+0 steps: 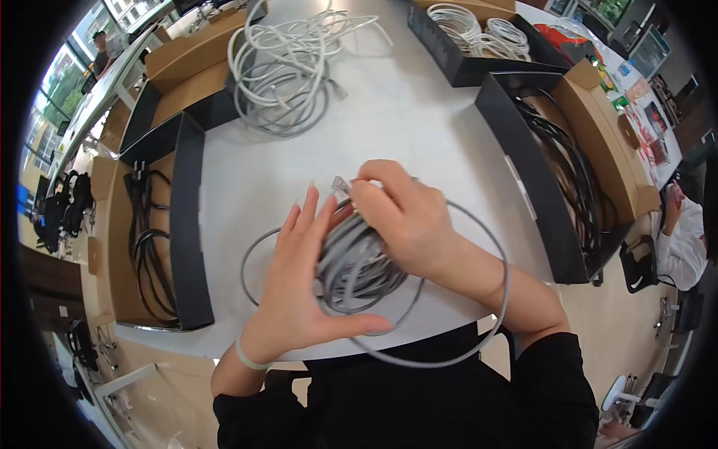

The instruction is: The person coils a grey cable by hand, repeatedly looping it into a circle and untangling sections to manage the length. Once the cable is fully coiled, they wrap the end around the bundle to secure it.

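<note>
A grey network cable coil (359, 277) lies in front of me near the table's front edge. My left hand (295, 280) rests along the coil's left side, open, with its fingers stretched out and its thumb apart below. My right hand (407, 213) is closed over the upper right of the coil, thumb and forefinger pinched on the cable. A clear plug (341, 184) sticks out just left of those fingertips. One loose loop of the grey cable (505, 284) swings wide round my right forearm and past the table edge.
White and grey cables (288, 71) lie tangled at the table's back. Black boxes stand at both sides: the left box (191, 224) and right box (516, 179) hold black cords, the back right box (449, 63) white cables. A person in white (684, 239) is at far right.
</note>
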Action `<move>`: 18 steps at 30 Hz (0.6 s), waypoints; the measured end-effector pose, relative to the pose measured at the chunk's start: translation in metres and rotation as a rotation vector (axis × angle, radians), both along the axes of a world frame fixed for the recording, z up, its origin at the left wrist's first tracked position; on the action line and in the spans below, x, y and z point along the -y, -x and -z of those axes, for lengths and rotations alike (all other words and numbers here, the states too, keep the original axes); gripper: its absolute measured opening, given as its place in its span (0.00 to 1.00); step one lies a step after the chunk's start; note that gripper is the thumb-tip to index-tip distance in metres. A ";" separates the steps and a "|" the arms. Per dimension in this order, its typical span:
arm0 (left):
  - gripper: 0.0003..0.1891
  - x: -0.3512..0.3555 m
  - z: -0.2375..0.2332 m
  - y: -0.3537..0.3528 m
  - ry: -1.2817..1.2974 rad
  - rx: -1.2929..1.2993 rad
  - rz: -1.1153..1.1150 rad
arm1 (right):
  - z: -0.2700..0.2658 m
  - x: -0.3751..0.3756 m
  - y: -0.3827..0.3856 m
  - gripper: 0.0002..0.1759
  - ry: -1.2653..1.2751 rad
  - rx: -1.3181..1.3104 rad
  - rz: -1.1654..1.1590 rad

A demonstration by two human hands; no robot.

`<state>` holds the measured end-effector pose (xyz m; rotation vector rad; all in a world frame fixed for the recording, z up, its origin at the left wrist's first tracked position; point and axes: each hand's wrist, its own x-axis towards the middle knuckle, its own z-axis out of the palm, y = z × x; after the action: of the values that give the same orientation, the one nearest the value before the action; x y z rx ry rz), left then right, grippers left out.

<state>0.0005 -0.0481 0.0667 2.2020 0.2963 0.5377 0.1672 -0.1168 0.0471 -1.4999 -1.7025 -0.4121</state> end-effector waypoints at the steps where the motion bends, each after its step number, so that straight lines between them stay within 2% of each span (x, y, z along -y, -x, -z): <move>1: 0.55 0.005 -0.005 -0.001 -0.217 0.012 -0.046 | 0.000 -0.001 -0.001 0.09 -0.041 -0.005 -0.013; 2: 0.52 0.010 -0.007 -0.002 -0.434 0.019 -0.095 | 0.000 -0.001 -0.002 0.08 -0.081 -0.010 -0.032; 3: 0.49 0.014 -0.005 0.000 -0.464 0.121 -0.115 | 0.000 0.001 -0.003 0.12 -0.044 -0.032 -0.032; 4: 0.49 0.017 -0.001 0.001 -0.468 0.109 -0.134 | 0.001 -0.002 -0.002 0.12 -0.045 -0.041 -0.052; 6: 0.41 0.019 0.009 -0.002 -0.228 0.390 -0.001 | 0.004 -0.003 -0.006 0.18 -0.017 -0.316 -0.161; 7: 0.39 0.021 0.004 -0.003 -0.184 0.342 -0.059 | 0.004 -0.003 -0.008 0.22 -0.018 -0.307 -0.171; 8: 0.39 0.019 0.005 -0.005 -0.172 0.359 -0.042 | 0.002 -0.001 -0.007 0.22 -0.011 -0.292 -0.150; 10: 0.37 0.015 0.007 -0.006 0.029 0.326 -0.190 | -0.004 0.004 -0.004 0.23 -0.014 -0.363 -0.214; 11: 0.33 0.013 0.001 -0.006 -0.016 0.267 -0.195 | -0.007 0.006 -0.003 0.23 -0.013 -0.354 -0.215; 12: 0.33 0.010 0.001 -0.004 -0.018 0.262 -0.213 | -0.008 0.007 -0.001 0.23 -0.010 -0.359 -0.233; 14: 0.26 0.002 -0.001 0.004 0.053 -0.013 -0.075 | -0.010 0.009 0.005 0.24 -0.093 -0.309 -0.229; 15: 0.20 -0.003 0.002 0.007 0.042 -0.051 -0.056 | -0.014 0.011 0.007 0.23 -0.100 -0.295 -0.243; 16: 0.20 -0.005 0.002 0.009 0.031 -0.060 -0.101 | -0.013 0.011 0.009 0.23 -0.107 -0.307 -0.288; 18: 0.15 -0.007 -0.004 0.007 0.456 -0.195 -0.009 | -0.012 0.009 0.011 0.22 -0.145 -0.324 -0.242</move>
<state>-0.0065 -0.0409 0.0703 1.8085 0.4817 0.2290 0.1558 -0.1262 0.0590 -1.1675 -1.5361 -0.1492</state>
